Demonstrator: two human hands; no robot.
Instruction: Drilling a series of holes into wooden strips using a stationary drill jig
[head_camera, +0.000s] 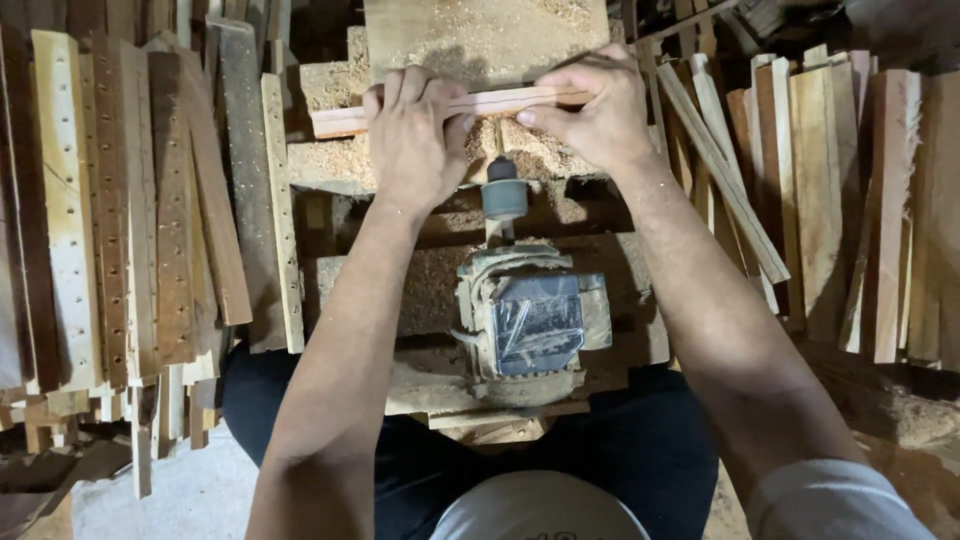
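A narrow wooden strip (335, 120) lies crosswise on a sawdust-covered bench, held at both sides. My left hand (412, 135) grips it left of centre and my right hand (595, 105) grips it right of centre. Between my hands a drill chuck (504, 195) points at the strip's near edge. The chuck is driven by a dusty electric motor (530, 320) sitting in front of me. Whether the bit is touching or inside the wood is hidden by my hands.
A stack of wooden strips with rows of drilled holes (110, 200) lies on the left. Plain wooden strips (840, 190) are piled on the right. Sawdust (480, 35) covers the board beyond the strip. My dark trousers (640, 440) are below the motor.
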